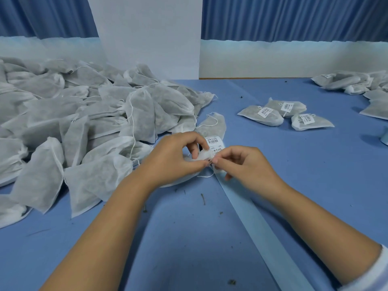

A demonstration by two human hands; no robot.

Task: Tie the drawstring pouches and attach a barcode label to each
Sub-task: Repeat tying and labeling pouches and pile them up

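Observation:
A white mesh drawstring pouch (pixel 202 154) lies on the blue table in front of me, mostly hidden under my hands. My left hand (pixel 176 154) pinches its gathered neck and string. My right hand (pixel 241 164) pinches the string end right beside the left fingertips. A loose bit of white string (pixel 206 176) trails below them. A strip of barcode labels (pixel 214 141) lies just behind my fingers, partly covered. Behind it rests another pouch (pixel 212 124) with a looped string.
A big heap of unlabelled pouches (pixel 79 127) fills the left side. Three labelled pouches (pixel 285 114) lie to the right, with more (pixel 357 85) at the far right. A pale blue backing strip (pixel 262 232) runs diagonally toward me. Small herb crumbs dot the table.

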